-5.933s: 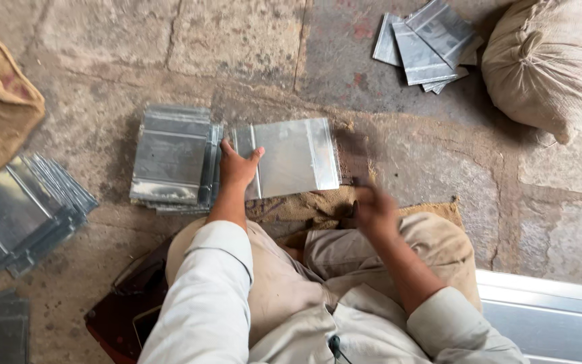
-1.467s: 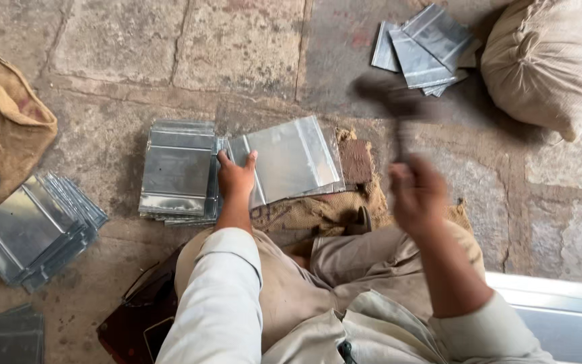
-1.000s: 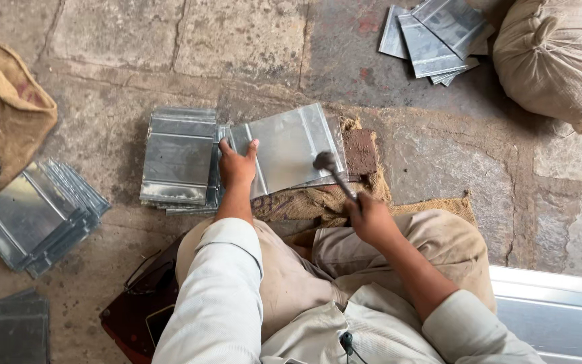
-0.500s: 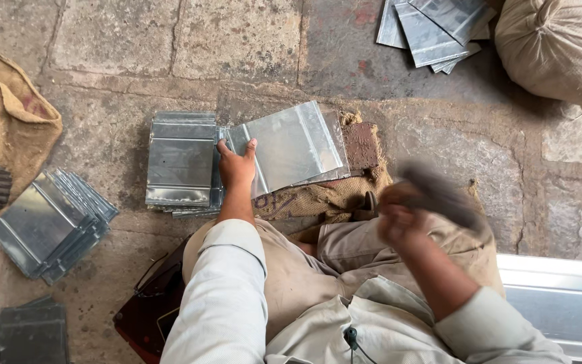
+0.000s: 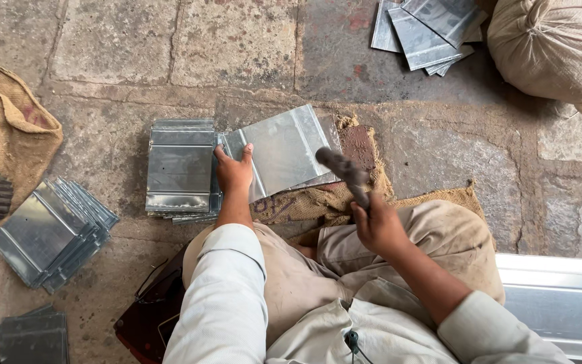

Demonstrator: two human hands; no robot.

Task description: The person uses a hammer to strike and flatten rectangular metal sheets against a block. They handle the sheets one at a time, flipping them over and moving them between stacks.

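Note:
My left hand [image 5: 234, 170] presses flat on the left edge of a shiny metal sheet [image 5: 284, 147] that lies tilted on a rusty iron block [image 5: 357, 144] and burlap. My right hand [image 5: 377, 226] grips the handle of a hammer [image 5: 343, 170], its head hovering just above the sheet's right part. A stack of folded metal sheets [image 5: 179, 166] sits right beside my left hand, to its left. I sit on the stone floor with my knees drawn up.
A fanned pile of metal sheets [image 5: 52, 231] lies at the left, a burlap sack [image 5: 8, 135] behind it. More sheets [image 5: 426, 30] and a full woven sack [image 5: 557, 47] sit at the top right. A long metal panel [image 5: 560, 303] lies at the right.
My right hand has swung the hammer from low at the right, half a second ago, up and left towards the sheet. My left hand has kept holding the sheet in place.

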